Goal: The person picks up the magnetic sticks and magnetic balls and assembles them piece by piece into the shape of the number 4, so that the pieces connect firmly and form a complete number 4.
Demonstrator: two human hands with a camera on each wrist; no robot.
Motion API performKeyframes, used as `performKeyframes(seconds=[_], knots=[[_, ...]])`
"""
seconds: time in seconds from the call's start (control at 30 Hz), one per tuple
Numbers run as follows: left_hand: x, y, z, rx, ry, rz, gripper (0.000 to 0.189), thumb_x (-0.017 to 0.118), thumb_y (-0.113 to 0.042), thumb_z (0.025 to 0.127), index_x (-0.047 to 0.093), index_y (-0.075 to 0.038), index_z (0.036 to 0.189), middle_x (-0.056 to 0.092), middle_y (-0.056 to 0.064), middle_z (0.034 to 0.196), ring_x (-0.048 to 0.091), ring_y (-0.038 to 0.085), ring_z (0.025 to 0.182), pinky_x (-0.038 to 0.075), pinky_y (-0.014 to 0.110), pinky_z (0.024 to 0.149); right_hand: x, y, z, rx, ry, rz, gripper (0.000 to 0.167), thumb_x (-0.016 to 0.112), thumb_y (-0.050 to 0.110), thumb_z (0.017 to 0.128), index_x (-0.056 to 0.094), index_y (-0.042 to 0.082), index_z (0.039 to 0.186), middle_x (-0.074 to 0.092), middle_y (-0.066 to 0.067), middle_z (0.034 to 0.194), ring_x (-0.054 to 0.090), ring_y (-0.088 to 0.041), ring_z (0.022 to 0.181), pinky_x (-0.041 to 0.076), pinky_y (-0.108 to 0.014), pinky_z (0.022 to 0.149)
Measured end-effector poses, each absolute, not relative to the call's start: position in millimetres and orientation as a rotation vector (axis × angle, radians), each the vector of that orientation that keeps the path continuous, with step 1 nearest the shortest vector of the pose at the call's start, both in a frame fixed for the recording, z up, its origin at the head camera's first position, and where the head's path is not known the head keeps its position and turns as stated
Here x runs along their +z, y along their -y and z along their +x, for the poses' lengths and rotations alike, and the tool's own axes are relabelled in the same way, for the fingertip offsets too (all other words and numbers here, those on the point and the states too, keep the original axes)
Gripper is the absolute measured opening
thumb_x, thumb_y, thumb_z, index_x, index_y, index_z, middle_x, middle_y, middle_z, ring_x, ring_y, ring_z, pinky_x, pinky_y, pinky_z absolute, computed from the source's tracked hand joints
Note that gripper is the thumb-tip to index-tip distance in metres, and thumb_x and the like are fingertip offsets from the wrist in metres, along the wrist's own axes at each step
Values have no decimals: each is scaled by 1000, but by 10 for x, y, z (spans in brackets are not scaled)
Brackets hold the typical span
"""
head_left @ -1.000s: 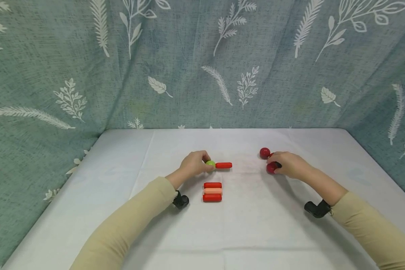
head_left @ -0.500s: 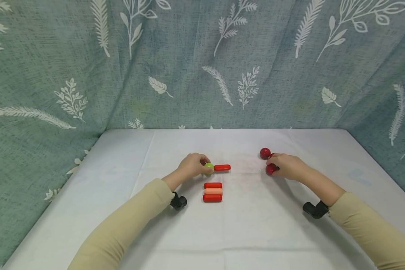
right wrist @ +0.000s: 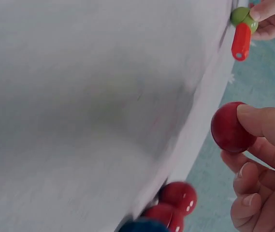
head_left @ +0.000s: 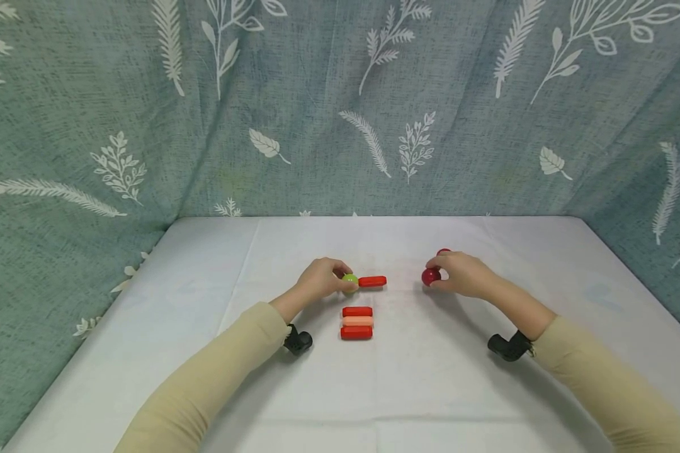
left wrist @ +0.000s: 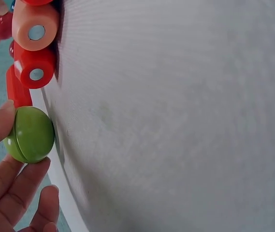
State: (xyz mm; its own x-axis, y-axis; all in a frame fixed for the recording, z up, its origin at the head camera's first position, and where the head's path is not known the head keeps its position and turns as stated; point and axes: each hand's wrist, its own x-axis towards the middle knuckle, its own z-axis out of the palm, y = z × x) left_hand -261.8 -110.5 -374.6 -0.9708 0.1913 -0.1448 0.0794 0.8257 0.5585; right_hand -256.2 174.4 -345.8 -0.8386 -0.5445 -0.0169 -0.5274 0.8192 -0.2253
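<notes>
My left hand [head_left: 323, 281] pinches a grooved green ball [left wrist: 33, 135] between thumb and fingers, low over the white table. A red rod [head_left: 373, 281] extends from the ball's right side, end against it. My right hand [head_left: 467, 275] holds a glossy dark red ball [right wrist: 231, 127] between thumb and fingertips, with the other fingers curled beneath. In the right wrist view this ball is apart from two more red balls [right wrist: 180, 195] on the table. Those two are mostly hidden behind the right hand in the head view.
Two red rods [head_left: 356, 332] and a peach rod [head_left: 357, 321] lie side by side in front of the left hand, with silvery discs in their ends. A dark blue rounded piece [right wrist: 144, 225] sits by the red balls. Patterned green cloth [head_left: 317, 126] hangs behind the table.
My right hand has picked one red ball away from the others and moved it left. My left hand has shifted slightly left and nearer, carrying the green ball and red rod along.
</notes>
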Motion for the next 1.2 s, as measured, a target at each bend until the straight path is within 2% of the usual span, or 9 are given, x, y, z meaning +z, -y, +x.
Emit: performKeyframes(seconds=[0.23,0.47,1.2], knots=[[-3744,1111,-2613,863,-2803,189,37,74,-36,75,67,-16,106,61,0,95,52,16,83,43,27,67,-3479,-1544,-2625,-413,-2883,-868,35,69,17,81,63,1,111,64,-10,102,58,-23,91,49,-32,72],[-3738,1108,-2602,868,-2800,184,36,75,-35,74,68,-16,104,61,0,93,52,15,81,42,26,66,-3543,-1403,-2677,-538,-2826,-831,37,69,18,81,62,2,113,64,-10,106,57,-25,97,49,-36,81],[-3736,1092,-2612,831,-2819,204,35,74,-33,75,68,-15,104,60,-1,87,50,15,77,40,24,62,-3611,-1177,-2689,-533,-2798,-787,37,70,18,80,63,5,114,65,-9,108,57,-22,97,49,-36,84]])
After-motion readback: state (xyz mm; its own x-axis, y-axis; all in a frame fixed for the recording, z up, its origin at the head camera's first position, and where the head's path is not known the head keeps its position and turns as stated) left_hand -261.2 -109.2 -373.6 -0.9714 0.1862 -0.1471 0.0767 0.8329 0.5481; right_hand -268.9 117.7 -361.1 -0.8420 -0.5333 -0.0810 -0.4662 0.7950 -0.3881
